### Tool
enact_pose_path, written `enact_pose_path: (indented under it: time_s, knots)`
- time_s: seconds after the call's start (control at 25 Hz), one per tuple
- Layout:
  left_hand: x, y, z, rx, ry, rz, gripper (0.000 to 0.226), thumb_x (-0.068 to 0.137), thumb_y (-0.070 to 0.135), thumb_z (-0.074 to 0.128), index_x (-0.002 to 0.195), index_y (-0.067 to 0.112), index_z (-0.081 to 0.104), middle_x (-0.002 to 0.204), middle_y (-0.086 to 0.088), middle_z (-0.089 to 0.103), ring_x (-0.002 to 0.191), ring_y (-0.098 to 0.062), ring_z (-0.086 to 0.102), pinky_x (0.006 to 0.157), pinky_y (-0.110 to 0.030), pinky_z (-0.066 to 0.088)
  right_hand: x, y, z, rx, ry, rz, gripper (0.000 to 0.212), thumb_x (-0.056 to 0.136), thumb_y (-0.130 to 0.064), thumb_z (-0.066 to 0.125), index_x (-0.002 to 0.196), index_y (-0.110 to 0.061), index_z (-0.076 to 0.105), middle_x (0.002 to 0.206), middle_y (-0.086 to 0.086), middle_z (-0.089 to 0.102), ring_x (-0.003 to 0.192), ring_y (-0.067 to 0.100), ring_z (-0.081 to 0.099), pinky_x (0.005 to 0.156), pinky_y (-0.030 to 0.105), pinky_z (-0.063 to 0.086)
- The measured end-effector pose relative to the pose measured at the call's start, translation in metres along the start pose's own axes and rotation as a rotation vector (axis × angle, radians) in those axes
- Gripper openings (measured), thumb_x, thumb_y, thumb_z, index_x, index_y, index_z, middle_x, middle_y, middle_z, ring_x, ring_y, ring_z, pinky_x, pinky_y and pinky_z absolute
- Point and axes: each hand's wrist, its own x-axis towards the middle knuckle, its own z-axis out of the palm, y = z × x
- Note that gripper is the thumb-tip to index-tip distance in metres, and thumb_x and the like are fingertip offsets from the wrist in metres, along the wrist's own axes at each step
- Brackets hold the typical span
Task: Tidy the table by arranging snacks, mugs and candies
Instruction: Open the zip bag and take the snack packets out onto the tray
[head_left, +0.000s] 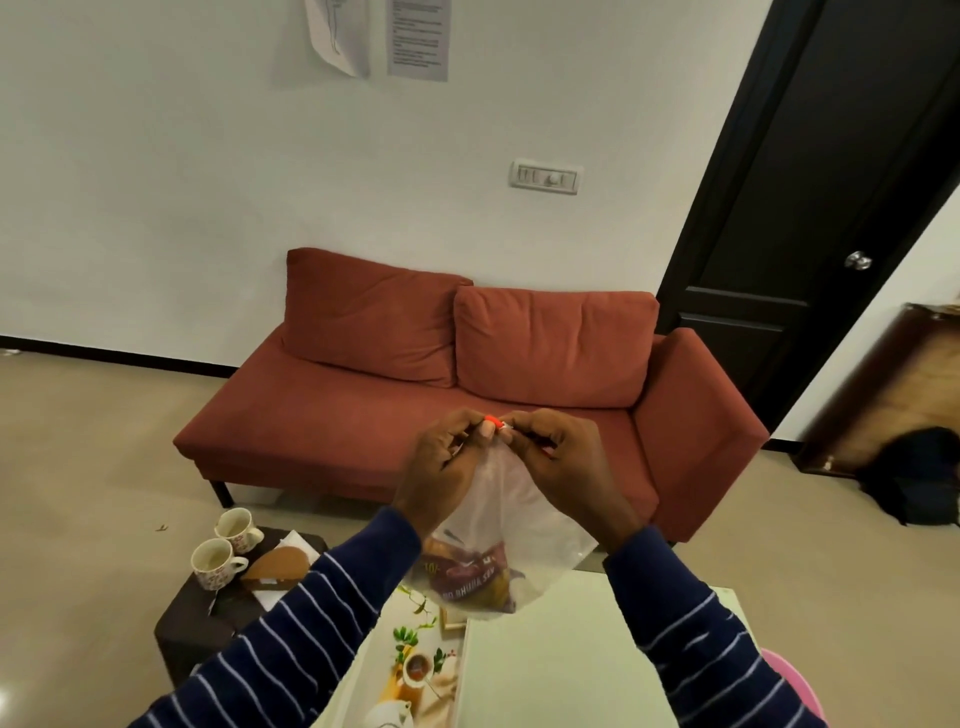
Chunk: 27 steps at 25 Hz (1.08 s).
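Clear bag (511, 525) of snack packets (475, 571) hangs at frame centre, above the table (566, 670); left hand (447, 462) and right hand (558, 462) pinch its gathered neck, fingers closed on an orange clip or tie (492, 420), probably to seal it. Two mugs (228, 545) sit lower left, untouched.

A home living room is indicated by a red sofa (457, 395) set against the far wall and floral mugs (228, 545) at near left.

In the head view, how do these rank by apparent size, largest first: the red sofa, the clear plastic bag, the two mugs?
1. Red sofa, though farthest away.
2. Clear plastic bag, held up near the camera, which enlarges it.
3. The near mug and the far mug look alike; I would not rank them.
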Motion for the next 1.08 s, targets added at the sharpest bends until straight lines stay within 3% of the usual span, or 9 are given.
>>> enact_pose_path:
  time_s: [0.12,0.32,0.48,0.56,0.68,0.84,0.92,1.08]
  knots:
    - [0.010,0.012,0.001,-0.055,0.156,-0.056,0.022,0.100,0.014,0.052,0.082,0.005,0.062,0.074,-0.004,0.061,0.068,-0.018,0.056,0.065,-0.044,0.051,-0.004,0.009,-0.017,-0.042,-0.016,0.051,0.008,0.089,-0.026,0.070,0.095,-0.024,0.075,0.076,-0.007,0.072,0.067,0.009,0.064,0.058,0.030,0.051]
    - [0.033,0.020,-0.004,-0.183,0.319,-0.113,0.024,0.102,0.013,0.049,0.083,0.002,0.059,0.076,-0.013,0.057,0.072,-0.025,0.054,0.072,-0.050,0.050,-0.025,0.044,-0.077,-0.133,-0.021,0.166,0.012,0.088,-0.019,0.073,0.098,-0.017,0.078,0.084,-0.016,0.072,0.079,0.003,0.068,0.069,0.029,0.058]
    - [0.039,0.020,-0.001,-0.213,0.386,-0.155,0.024,0.102,0.019,0.050,0.082,0.017,0.062,0.075,-0.001,0.062,0.070,-0.012,0.057,0.067,-0.027,0.052,-0.041,0.065,-0.114,-0.282,-0.044,0.172,0.016,0.088,-0.026,0.070,0.101,-0.019,0.077,0.086,-0.019,0.069,0.078,0.000,0.067,0.068,0.023,0.058]
    - [0.043,0.019,0.006,-0.188,0.394,-0.164,0.025,0.102,0.021,0.050,0.081,0.017,0.062,0.077,-0.001,0.060,0.074,-0.012,0.054,0.069,-0.025,0.048,-0.047,0.074,-0.125,-0.333,-0.050,0.139,0.016,0.088,-0.025,0.071,0.101,-0.018,0.077,0.088,-0.014,0.071,0.076,-0.001,0.066,0.066,0.020,0.056]
    - [0.045,0.019,0.023,-0.180,0.377,-0.172,0.024,0.102,0.022,0.050,0.083,0.016,0.062,0.080,-0.004,0.058,0.076,-0.013,0.052,0.071,-0.025,0.047,-0.053,0.087,-0.138,-0.326,-0.071,0.171,0.014,0.088,-0.029,0.070,0.099,-0.024,0.076,0.085,-0.026,0.064,0.081,-0.005,0.065,0.067,0.015,0.056]
    - [0.041,0.015,0.040,-0.177,0.314,-0.182,0.026,0.102,0.027,0.050,0.082,0.016,0.063,0.077,-0.001,0.056,0.071,-0.010,0.051,0.064,-0.020,0.047,-0.051,0.085,-0.152,-0.262,-0.179,0.312,0.012,0.087,-0.034,0.069,0.085,-0.046,0.066,0.080,-0.032,0.064,0.086,-0.011,0.065,0.072,0.017,0.058]
    - [0.040,0.011,0.045,-0.154,0.288,-0.189,0.028,0.101,0.028,0.052,0.079,0.015,0.064,0.074,0.002,0.059,0.070,-0.008,0.052,0.062,-0.019,0.048,-0.042,0.071,-0.152,-0.200,-0.212,0.324,0.007,0.085,-0.046,0.064,0.090,-0.051,0.064,0.084,-0.035,0.064,0.087,-0.012,0.066,0.070,0.012,0.056]
    - [0.036,0.010,0.062,-0.120,0.205,-0.164,0.030,0.100,0.030,0.055,0.079,0.011,0.064,0.072,0.003,0.062,0.069,-0.008,0.055,0.063,-0.019,0.050,-0.012,0.039,-0.134,-0.108,-0.284,0.229,0.036,0.086,-0.051,0.057,0.109,-0.029,0.074,0.089,-0.032,0.066,0.087,-0.011,0.067,0.071,0.008,0.054]
